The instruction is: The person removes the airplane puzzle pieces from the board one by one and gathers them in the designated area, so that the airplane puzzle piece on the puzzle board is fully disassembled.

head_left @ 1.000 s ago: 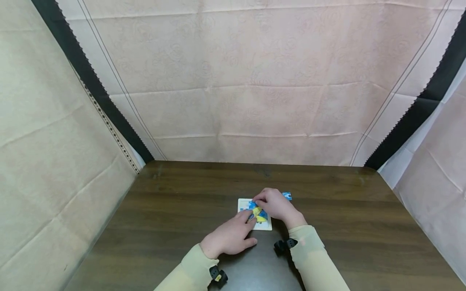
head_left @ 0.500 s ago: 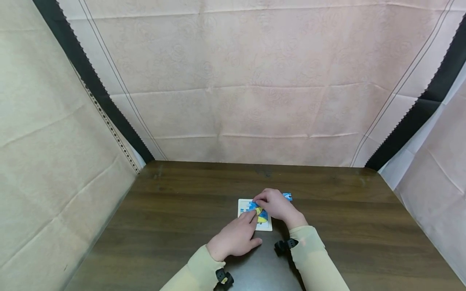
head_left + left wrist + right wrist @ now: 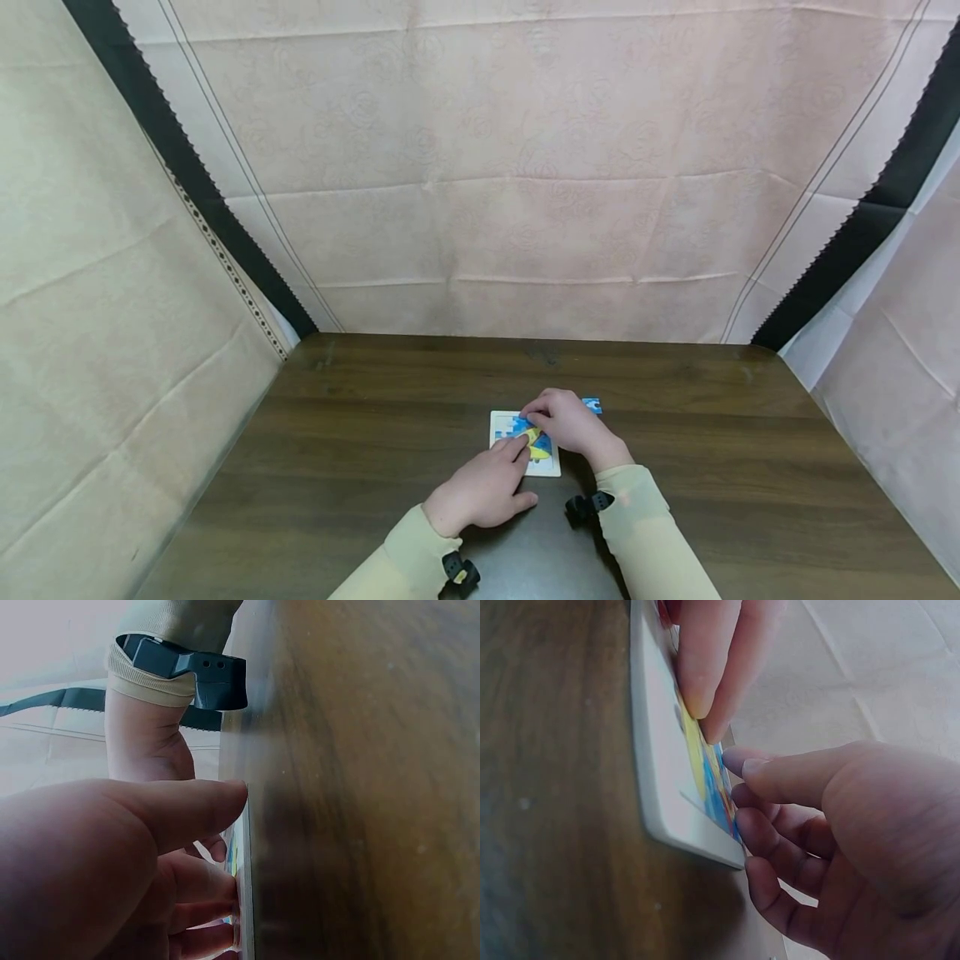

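A small jigsaw puzzle [image 3: 538, 453] with a blue and yellow picture lies on the table in a white tray [image 3: 651, 772]. In the head view my left hand [image 3: 483, 487] reaches in from the lower left, its fingers fairly straight and resting on the picture, thumb apart. My right hand [image 3: 573, 427] bends over the tray's upper right. Its thumb and index finger meet at a blue bit of the puzzle [image 3: 718, 752] and appear to pinch it; the fingertips partly hide it. The other fingers curl against the tray's edge.
A loose blue and white puzzle piece [image 3: 592, 405] lies just beyond the right hand. The brown wooden table [image 3: 375, 408] is bordered by pale cloth walls [image 3: 525, 208] at the back and sides. Each wrist wears a black camera [image 3: 588, 507].
My left hand has shifted slightly right and its fingers have straightened over the puzzle, with the thumb moving right too. The right hand stays in place.
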Action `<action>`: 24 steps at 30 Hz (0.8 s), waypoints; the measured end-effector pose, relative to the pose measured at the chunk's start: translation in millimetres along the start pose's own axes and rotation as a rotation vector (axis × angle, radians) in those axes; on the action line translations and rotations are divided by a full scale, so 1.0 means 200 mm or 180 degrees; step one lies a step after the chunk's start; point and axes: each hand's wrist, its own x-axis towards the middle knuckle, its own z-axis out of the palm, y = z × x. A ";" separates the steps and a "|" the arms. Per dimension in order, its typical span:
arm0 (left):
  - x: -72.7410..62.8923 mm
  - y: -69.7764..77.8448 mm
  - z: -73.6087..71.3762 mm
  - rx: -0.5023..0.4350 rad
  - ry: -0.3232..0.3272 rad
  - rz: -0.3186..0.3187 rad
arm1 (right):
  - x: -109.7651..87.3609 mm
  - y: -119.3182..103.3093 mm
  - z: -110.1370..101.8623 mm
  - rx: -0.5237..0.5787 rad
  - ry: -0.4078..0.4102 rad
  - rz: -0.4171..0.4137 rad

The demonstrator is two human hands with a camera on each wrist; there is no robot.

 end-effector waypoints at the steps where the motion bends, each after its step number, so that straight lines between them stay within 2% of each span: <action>1: 0.00 0.00 0.00 0.0000 0.0000 0.0001 | 0.00 0.00 0.00 -0.0001 0.0000 0.0000; 9: 0.00 0.00 0.01 0.0016 0.0007 -0.0018 | 0.00 0.00 0.00 -0.0066 -0.0030 -0.0032; 17: 0.00 -0.01 0.00 0.0021 -0.0003 -0.0021 | 0.00 -0.02 0.00 -0.0382 -0.0029 -0.0119; 24: 0.01 -0.01 0.01 0.0024 -0.0009 -0.0016 | 0.00 -0.03 0.00 -0.0400 -0.0025 -0.0102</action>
